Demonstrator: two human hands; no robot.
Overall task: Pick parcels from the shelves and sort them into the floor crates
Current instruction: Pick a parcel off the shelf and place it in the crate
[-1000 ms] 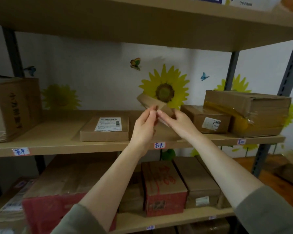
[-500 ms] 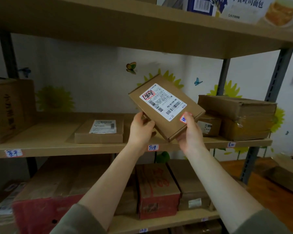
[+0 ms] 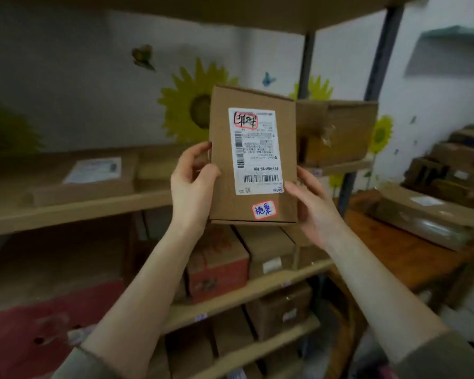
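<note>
matt brown cardboard parcel [image 3: 253, 157], white paper label [image 3: 255, 150], wooden shelf [image 3: 77, 212]

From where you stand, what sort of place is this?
Likely a small parcel storeroom or sorting room: shelves packed with cardboard boxes, a barcoded shipping label on the nearest parcel, and more parcels piled on a table.

I count one parcel [image 3: 253, 160] mid-frame and two hands, left hand [image 3: 192, 187] and right hand [image 3: 315, 206]. Two butterfly decals [image 3: 143, 57] upper middle.
</note>
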